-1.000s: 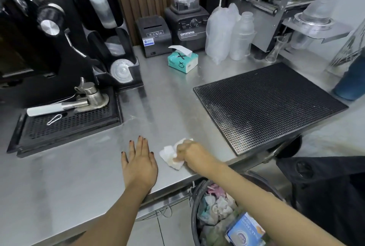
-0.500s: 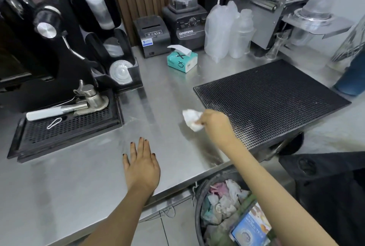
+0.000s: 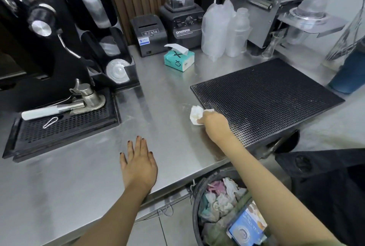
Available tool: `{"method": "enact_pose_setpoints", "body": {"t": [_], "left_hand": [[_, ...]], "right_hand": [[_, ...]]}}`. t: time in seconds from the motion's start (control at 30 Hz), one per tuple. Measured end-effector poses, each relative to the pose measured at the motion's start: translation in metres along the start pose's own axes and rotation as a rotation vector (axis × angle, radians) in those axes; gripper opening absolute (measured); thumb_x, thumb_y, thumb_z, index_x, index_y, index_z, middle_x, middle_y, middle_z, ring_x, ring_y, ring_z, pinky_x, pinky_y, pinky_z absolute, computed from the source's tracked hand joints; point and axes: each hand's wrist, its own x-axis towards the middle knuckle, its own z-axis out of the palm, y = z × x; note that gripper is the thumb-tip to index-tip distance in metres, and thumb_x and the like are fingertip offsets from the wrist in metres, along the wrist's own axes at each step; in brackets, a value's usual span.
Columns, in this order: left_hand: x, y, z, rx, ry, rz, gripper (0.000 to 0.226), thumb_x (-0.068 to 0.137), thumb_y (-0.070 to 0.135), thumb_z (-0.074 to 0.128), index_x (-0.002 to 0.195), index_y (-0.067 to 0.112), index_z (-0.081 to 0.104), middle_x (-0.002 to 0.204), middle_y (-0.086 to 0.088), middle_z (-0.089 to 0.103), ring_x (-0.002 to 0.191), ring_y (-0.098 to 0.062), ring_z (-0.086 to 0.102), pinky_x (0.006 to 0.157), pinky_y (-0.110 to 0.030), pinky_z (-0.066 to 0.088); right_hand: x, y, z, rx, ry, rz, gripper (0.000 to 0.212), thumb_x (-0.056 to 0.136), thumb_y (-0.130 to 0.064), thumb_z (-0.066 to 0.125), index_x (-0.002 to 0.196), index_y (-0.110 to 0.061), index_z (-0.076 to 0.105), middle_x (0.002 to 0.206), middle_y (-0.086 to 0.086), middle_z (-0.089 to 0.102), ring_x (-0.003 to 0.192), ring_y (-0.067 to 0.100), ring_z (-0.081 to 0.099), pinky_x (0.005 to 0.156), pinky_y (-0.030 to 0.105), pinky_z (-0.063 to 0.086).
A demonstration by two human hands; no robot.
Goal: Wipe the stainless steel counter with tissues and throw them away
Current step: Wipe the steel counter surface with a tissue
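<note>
Bare forearms (image 3: 276,196), and the left hand (image 3: 139,164) has dark, perhaps black, polished nails (image 3: 138,137).

Stainless steel counter (image 3: 167,91), black drip tray (image 3: 65,127) left, cup dispenser (image 3: 118,62), receipt printer (image 3: 150,34), blender (image 3: 182,22), teal tissue box (image 3: 178,60), black rubber mat (image 3: 266,97) right, crumpled tissue (image 3: 195,114) at its left edge.

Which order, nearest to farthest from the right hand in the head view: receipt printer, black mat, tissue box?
1. Black mat: right beside the right hand, on its right.
2. Tissue box: farther back, mid counter.
3. Receipt printer: farthest, at the back wall, left of the box.
</note>
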Motion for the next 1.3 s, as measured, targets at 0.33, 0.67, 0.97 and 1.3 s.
{"method": "enact_pose_setpoints", "body": {"t": [0.33,0.67,0.97,1.3], "left_hand": [[0.0,0.001,0.0,-0.002,-0.001,-0.004,0.053,0.097,0.031,0.017,0.149,0.02,0.007,0.157,0.008,-0.001,0.144,-0.016,-0.006,0.117,-0.043,0.001],[-0.003,0.004,-0.003,-0.005,-0.014,-0.011,0.054,0.097,0.031,0.016,0.149,0.021,0.005,0.157,0.008,-0.003,0.144,-0.015,-0.008,0.117,-0.041,0.0],[-0.003,0.005,-0.004,-0.015,-0.021,-0.006,0.054,0.097,0.032,0.015,0.149,0.022,0.0,0.156,0.009,-0.009,0.143,-0.015,-0.012,0.117,-0.041,-0.003],[-0.002,0.002,-0.006,-0.012,-0.029,-0.008,0.054,0.098,0.032,0.014,0.149,0.021,-0.001,0.156,0.009,-0.009,0.143,-0.015,-0.013,0.117,-0.042,-0.002]], "right_hand": [[-0.146,0.021,0.006,0.14,-0.022,-0.288,0.032,0.041,-0.003,0.07,0.062,-0.027,0.073,0.058,-0.012,0.065,0.051,0.009,0.061,0.04,0.01,0.044],[-0.058,-0.006,-0.021,0.466,0.385,-0.007,0.028,0.076,0.005,0.059,0.094,-0.011,0.074,0.096,0.009,0.073,0.09,0.024,0.066,0.082,0.022,0.048],[0.113,-0.024,-0.018,0.247,0.017,0.055,0.031,0.085,-0.002,0.049,0.111,-0.008,0.066,0.111,0.019,0.063,0.101,0.036,0.058,0.085,0.036,0.045],[0.111,-0.019,0.017,0.151,-0.038,-0.084,0.029,0.085,-0.008,0.053,0.111,-0.008,0.067,0.117,0.013,0.065,0.108,0.029,0.058,0.094,0.031,0.043]]}}
